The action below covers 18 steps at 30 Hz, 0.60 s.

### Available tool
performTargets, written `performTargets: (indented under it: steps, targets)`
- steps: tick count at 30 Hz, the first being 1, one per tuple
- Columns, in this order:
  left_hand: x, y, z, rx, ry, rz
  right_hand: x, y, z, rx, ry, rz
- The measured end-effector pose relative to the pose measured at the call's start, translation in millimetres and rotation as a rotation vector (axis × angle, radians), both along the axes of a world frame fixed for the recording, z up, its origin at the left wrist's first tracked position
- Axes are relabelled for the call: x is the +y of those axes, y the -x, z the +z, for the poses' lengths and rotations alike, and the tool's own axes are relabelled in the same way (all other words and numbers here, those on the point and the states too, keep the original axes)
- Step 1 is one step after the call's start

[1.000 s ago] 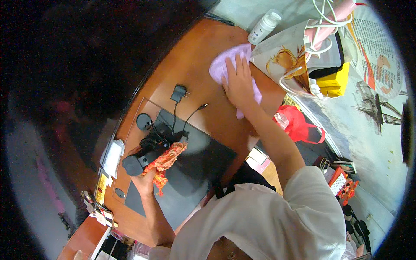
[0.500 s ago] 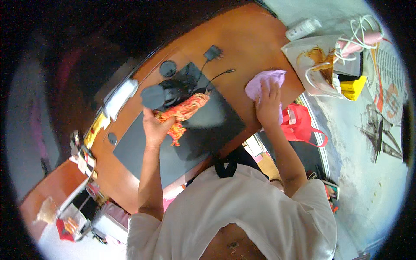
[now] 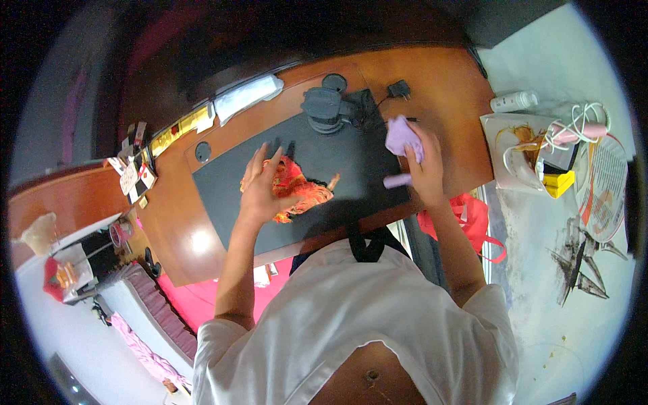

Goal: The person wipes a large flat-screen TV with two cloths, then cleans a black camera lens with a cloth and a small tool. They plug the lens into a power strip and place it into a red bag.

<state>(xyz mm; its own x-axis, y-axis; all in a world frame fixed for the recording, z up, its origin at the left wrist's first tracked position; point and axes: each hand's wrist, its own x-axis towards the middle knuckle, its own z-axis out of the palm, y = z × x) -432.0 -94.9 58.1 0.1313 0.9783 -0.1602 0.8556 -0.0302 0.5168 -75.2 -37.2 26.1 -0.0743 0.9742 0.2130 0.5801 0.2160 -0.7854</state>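
My left hand [image 3: 260,189] is open, fingers spread over the left end of a bunched orange-red yarn-like piece [image 3: 305,194]. That piece lies on a dark desk mat [image 3: 236,223]; whether my palm touches it I cannot tell. In my right hand [image 3: 428,169] is a crumpled lavender cloth [image 3: 401,137], gripped between thumb and fingers near the mat's right edge. A loose end of the cloth hangs below the hand. Behind the yarn-like piece, a dark grey device on a round base [image 3: 325,111] stands at the mat's back edge.
Beyond the mat sit a black plug adapter [image 3: 398,89] with a cable and a round black disc [image 3: 334,82]. On the right are a white bottle [image 3: 514,101], a clear box [image 3: 506,152] with white cords, and a red bag [image 3: 466,223]. White packets [image 3: 248,98] line the desk's back.
My left hand has let go of the orange-red piece, which now lies on the mat. My right hand has brought the lavender cloth from the wooden desktop to the mat's edge. The view has turned.
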Motion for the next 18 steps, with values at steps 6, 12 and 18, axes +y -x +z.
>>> performTargets:
  steps: [6, 12, 18]
  targets:
    - [85, -49, -37, -0.446, -0.274, 0.067, 62, 96, 58, -0.121, -0.321, 0.307]
    - [104, -72, -75, -0.79, -0.17, 0.234, 67, 137, 52, -0.305, -0.346, 0.415]
    - [75, -86, -66, -0.467, -0.35, 0.31, 100, 138, 35, -0.197, -0.153, 0.442]
